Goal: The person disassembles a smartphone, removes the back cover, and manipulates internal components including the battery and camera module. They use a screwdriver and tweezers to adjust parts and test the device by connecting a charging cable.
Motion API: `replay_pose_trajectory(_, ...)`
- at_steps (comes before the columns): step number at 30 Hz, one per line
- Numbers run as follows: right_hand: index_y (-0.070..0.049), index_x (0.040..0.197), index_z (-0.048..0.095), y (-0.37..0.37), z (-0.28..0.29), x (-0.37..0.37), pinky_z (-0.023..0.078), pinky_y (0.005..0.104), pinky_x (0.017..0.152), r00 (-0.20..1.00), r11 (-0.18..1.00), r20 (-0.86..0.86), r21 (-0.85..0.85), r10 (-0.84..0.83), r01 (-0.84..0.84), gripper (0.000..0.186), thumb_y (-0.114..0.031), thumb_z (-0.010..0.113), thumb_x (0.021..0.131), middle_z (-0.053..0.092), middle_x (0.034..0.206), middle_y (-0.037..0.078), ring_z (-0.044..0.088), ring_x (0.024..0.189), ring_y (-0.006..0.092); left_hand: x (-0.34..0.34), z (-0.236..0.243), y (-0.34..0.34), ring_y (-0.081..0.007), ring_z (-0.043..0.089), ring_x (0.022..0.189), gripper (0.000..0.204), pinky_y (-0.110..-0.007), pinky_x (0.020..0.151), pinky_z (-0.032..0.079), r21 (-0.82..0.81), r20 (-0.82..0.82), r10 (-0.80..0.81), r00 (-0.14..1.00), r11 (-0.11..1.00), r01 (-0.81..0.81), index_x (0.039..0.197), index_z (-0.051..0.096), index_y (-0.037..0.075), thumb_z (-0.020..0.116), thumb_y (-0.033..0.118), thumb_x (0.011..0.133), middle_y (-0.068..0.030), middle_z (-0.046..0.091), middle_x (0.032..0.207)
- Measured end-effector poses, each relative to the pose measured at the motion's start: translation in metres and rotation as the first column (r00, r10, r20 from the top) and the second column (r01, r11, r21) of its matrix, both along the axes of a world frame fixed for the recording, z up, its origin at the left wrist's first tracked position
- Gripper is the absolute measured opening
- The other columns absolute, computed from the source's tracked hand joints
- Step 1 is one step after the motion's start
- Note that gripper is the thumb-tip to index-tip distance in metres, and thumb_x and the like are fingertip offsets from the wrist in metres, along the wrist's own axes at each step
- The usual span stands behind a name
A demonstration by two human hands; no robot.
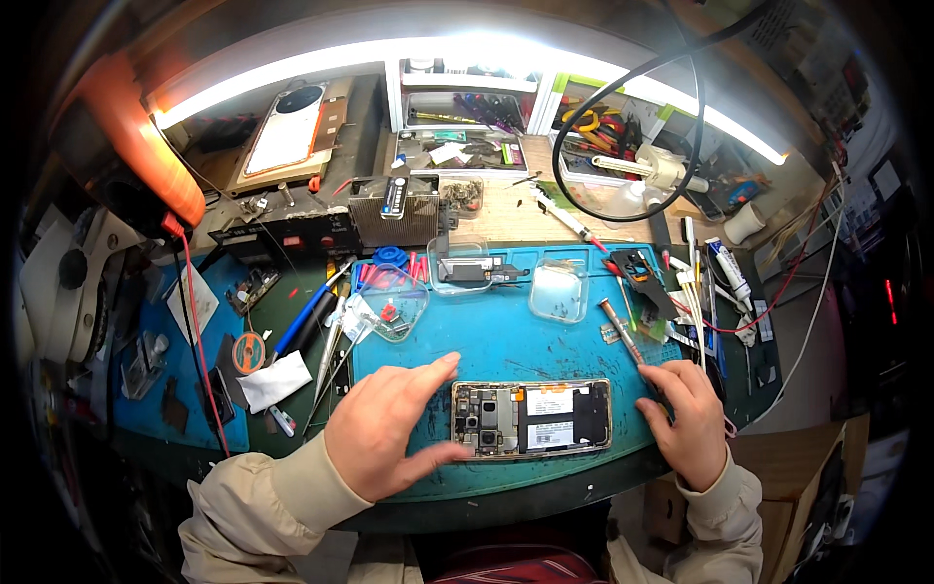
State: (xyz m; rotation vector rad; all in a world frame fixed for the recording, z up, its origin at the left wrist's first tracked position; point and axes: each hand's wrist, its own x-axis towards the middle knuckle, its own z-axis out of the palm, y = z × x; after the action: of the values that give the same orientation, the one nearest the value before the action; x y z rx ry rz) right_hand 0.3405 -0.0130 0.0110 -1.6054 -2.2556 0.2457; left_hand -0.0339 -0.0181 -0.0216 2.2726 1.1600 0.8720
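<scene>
An opened smartphone (530, 418), with exposed components and a dark battery area with white labels, lies on the blue mat (457, 350). My left hand (389, 423) is open at its left, thumb and index finger spread, the thumb tip at the phone’s lower-left edge. Right of the phone, my right hand (681, 414) has curled fingertips closed on the lower end of a slim copper-coloured tool (619, 327), which points up and away from me; the exact grip is partly hidden.
Clear plastic containers (558, 290) sit along the mat’s back, beside blue and red small parts. Pens, tweezers (327, 355) and a white wipe (274, 383) crowd the left; tools and tubes (730, 273) the right. Behind stand a metal-finned device (397, 224), drawers and a looped black cable.
</scene>
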Motion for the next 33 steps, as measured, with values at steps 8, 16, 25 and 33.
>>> replay_pose_trajectory(8,-0.003,0.119,0.076,0.004,0.013,-0.012,0.055,0.0425,0.081,0.996,0.994,0.080,0.106,-0.032,0.024,0.034,-0.002,0.082,0.085,0.069,0.104,0.012,0.067,0.095,0.0335,-0.003,-0.004,0.000,-0.0331,0.063,0.117,0.113,-0.044,0.102,0.052,0.001,-0.108,-0.028,0.994,1.000,0.029,0.162,0.044,0.003,0.100,0.040,0.071,-0.0104,0.069,0.139)
replay_pose_trajectory(16,-0.013,0.106,0.075,0.086,0.006,-0.104,0.057,0.0391,0.082,0.630,0.620,-0.137,-0.109,0.765,-0.777,0.017,-0.009,0.077,0.089,0.066,0.105,0.004,0.067,0.098,0.0272,-0.004,-0.009,0.003,-0.0316,0.062,0.113,0.118,-0.044,0.100,0.052,0.004,-0.065,-0.036,0.997,0.999,0.037,0.166,0.039,0.004,0.099,0.040,0.070,-0.0073,0.070,0.137)
replay_pose_trajectory(25,-0.012,0.109,0.077,0.097,-0.002,-0.120,0.057,0.0417,0.088,0.589,0.559,-0.169,-0.197,0.790,-0.806,0.015,-0.012,0.076,0.094,0.067,0.108,0.005,0.067,0.101,0.0295,-0.003,-0.014,0.003,-0.0289,0.062,0.107,0.113,-0.041,0.094,0.052,0.026,-0.013,-0.027,1.000,0.999,0.028,0.166,0.041,0.002,0.095,0.042,0.075,-0.0091,0.065,0.114)
replay_pose_trajectory(33,-0.013,0.109,0.076,0.095,0.003,-0.123,0.057,0.0416,0.085,0.590,0.559,-0.133,-0.209,0.797,-0.802,0.015,-0.014,0.077,0.094,0.067,0.108,0.005,0.067,0.100,0.0291,-0.004,-0.013,0.000,-0.0306,0.062,0.110,0.117,-0.043,0.099,0.052,-0.020,-0.038,-0.021,0.999,1.000,0.020,0.167,0.037,0.004,0.098,0.036,0.072,-0.0064,0.070,0.134)
